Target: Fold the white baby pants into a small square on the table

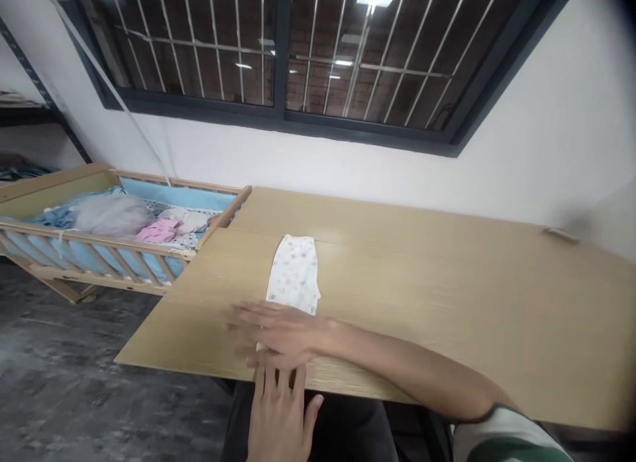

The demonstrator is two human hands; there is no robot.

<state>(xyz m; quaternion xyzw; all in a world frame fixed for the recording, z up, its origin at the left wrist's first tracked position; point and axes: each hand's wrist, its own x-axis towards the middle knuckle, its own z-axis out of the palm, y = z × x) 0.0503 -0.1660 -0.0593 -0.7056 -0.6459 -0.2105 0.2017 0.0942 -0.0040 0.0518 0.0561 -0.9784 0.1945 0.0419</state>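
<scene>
A small white cloth garment (294, 270) with a faint scattered print lies flat on the wooden table (422, 283), its lower part covered by my hands. Across that lower part stretches my right hand (283, 329), fingers apart and pointing left, slightly blurred. Just below it, at the table's front edge, my left hand (281, 409) points away from me with its fingers spread. Its fingertips reach under or beside my right hand, near the garment's lower end. Neither hand visibly grips the cloth.
A wooden crib (124, 250) with blue lining stands against the table's left side, holding clothes, a pink cloth (159, 230) and a pale translucent bundle (114, 213). A small flat object (561, 234) lies at the table's back right. Behind are a wall and barred window.
</scene>
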